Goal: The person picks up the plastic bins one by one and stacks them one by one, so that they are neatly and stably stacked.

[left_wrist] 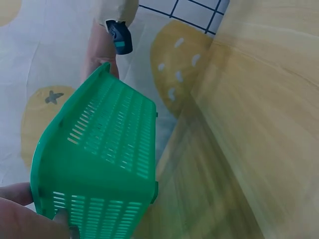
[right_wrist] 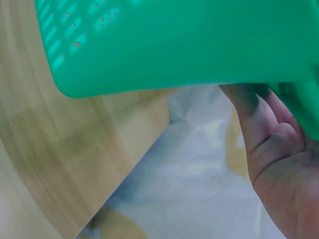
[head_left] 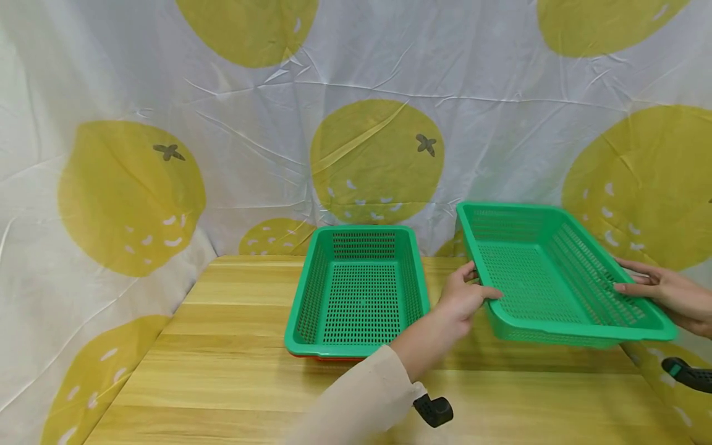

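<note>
A green plastic basket [head_left: 517,272] with slotted sides is held up over the right part of the table, tilted. My left hand [head_left: 464,298] grips its left rim, thumb over the edge and fingers beneath. On the opposite rim, my right hand [head_left: 664,293] holds with the thumb inside and fingers outside. The left wrist view shows the lifted basket [left_wrist: 99,144] from the side, apart from the tabletop. From the right wrist, fingers of the right hand [right_wrist: 279,154] reach under the basket [right_wrist: 174,45]. A second green basket [head_left: 364,303] stands mid-table, a red rim just showing below it.
The wooden table [head_left: 222,346] has its back edge against a white curtain [head_left: 250,154] printed with yellow fruit. The curtain also hangs along the table's left and right sides. A black wrist camera mount [head_left: 434,411] juts out from the left sleeve.
</note>
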A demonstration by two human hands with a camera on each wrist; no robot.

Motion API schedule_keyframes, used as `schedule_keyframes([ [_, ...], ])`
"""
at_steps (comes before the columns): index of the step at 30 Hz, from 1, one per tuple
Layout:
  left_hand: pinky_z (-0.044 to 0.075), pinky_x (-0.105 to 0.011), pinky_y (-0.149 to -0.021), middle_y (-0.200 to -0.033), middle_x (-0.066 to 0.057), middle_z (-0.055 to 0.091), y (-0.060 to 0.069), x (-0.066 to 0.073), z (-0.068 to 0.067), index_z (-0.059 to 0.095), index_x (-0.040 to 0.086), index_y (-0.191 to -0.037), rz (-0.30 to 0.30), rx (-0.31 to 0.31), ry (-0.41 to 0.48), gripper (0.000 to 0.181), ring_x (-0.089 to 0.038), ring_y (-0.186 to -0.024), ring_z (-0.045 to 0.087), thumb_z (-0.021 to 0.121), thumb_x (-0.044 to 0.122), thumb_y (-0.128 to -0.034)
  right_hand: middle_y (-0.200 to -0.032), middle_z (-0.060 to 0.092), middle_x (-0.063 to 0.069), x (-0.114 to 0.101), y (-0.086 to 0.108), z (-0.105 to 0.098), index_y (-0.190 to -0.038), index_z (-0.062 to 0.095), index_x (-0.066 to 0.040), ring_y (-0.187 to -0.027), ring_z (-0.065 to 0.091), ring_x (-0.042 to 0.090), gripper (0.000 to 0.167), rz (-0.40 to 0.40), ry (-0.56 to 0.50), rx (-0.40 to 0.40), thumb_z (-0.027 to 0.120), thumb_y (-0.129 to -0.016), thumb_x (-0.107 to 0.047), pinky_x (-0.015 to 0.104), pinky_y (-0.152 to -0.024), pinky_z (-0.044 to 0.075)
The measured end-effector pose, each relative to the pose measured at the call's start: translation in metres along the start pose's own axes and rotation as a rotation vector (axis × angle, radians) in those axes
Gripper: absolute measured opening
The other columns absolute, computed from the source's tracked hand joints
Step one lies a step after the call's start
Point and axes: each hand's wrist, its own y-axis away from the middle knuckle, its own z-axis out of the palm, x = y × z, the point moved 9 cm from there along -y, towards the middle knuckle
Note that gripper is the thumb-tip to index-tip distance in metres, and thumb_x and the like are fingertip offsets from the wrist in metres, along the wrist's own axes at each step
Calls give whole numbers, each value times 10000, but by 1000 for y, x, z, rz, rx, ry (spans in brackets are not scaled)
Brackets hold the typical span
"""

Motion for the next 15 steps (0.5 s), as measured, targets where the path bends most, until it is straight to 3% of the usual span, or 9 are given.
schedule_keyframes([
  [6,559,-371,-942,-1213,-119,589,4,26,-13,589,11,-1407,8,-78,12,653,-348,-1129,631,699,-227,-810,-1070,706,-164,-37,1,10,-1581,-171,40,-902,749,299,795,-129,-1,-27,464,-1112,-57,429,-768,621],
  [11,552,-343,-950,-1262,-115,579,13,48,-28,542,30,-1472,8,-138,-22,670,-337,-1175,620,701,-177,-855,-1058,668,-208,-64,6,22,-1590,-132,59,-902,750,254,807,-142,56,23,498,-1103,-67,379,-774,621],
  [15,539,-319,-970,-1386,-129,528,24,69,-44,440,30,-1554,4,-168,-52,730,-327,-1270,578,693,-146,-892,-1077,707,-148,-86,11,39,-1598,-117,60,-905,750,299,813,-141,41,7,511,-1100,-74,411,-769,622],
])
